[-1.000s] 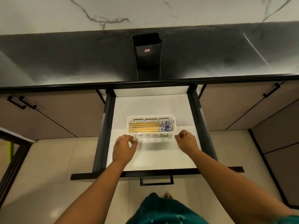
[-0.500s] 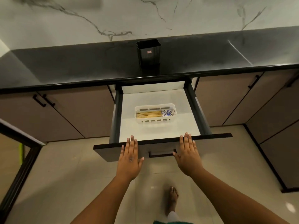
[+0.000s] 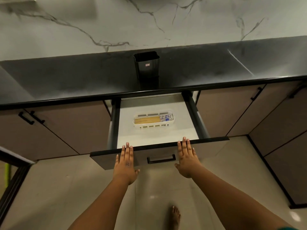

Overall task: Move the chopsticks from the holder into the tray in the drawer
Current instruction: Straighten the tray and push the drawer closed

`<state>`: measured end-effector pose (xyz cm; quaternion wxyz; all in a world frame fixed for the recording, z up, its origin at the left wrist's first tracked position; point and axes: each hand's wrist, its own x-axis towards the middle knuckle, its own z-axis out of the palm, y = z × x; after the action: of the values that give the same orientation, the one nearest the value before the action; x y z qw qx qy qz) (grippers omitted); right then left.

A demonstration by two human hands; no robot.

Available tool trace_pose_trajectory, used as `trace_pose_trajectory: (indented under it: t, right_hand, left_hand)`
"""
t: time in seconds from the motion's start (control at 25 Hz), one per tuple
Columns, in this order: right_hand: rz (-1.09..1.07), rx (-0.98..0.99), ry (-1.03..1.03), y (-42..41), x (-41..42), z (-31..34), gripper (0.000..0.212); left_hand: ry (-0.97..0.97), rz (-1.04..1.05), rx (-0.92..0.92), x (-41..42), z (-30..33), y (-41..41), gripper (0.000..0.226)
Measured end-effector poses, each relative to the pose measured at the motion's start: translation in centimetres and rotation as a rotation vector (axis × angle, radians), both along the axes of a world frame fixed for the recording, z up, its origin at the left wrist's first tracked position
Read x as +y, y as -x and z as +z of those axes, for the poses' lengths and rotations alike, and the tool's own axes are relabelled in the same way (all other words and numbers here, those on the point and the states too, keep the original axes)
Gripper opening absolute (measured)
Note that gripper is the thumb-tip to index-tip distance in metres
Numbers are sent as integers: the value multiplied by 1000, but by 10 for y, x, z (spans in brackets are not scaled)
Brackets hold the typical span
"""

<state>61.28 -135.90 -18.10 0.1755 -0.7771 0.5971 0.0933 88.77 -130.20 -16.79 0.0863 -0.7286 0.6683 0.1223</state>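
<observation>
The chopsticks [image 3: 152, 120] are lying in a bundle inside the tray [image 3: 153, 126], lengthwise, with their blue-patterned ends pointing to the tray's right end and their plain wooden ends to its left. The tray is sitting on the white floor of the drawer [image 3: 181, 123], about midway between the drawer's side walls and nearer its back edge than its front.

The left hand [image 3: 125, 165] is lying flat against the drawer front [image 3: 106, 161], left of the handle [image 3: 161, 158], fingers straight and close together, with the fingertips reaching the front's top edge. The right hand [image 3: 187, 157] is pressing flat in the same way to the right of the handle, fingers straight and slightly spread, tips at the top edge. Neither hand is gripping anything.

The holder [image 3: 146, 65] is standing upright on the black counter [image 3: 66, 80], near the middle of its back edge, straight behind the drawer; its inside is too dark to make out. Closed cabinet doors [image 3: 69, 128] are flanking the drawer on both sides. A bare foot [image 3: 175, 216] is showing on the tiled floor [image 3: 66, 188] below.
</observation>
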Motion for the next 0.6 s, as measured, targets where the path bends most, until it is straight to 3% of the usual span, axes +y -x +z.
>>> trace_pose_trajectory:
  t: [0.4, 0.48, 0.56, 0.6]
  right_hand:
    - [46, -99, -94, -27, -183, 22, 93]
    - [-90, -292, 16, -31, -208, 27, 86]
    - [-422, -453, 57, -36, -230, 23, 83]
    - [-634, -558, -30, -39, -243, 22, 81]
  left_hand:
    - [-64, 166, -21, -168, 18, -29, 97]
    - [-8, 336, 189, -195, 21, -33, 104]
    - [51, 574, 519, -224, 23, -28, 106]
    - [42, 680, 715, -241, 21, -26, 102]
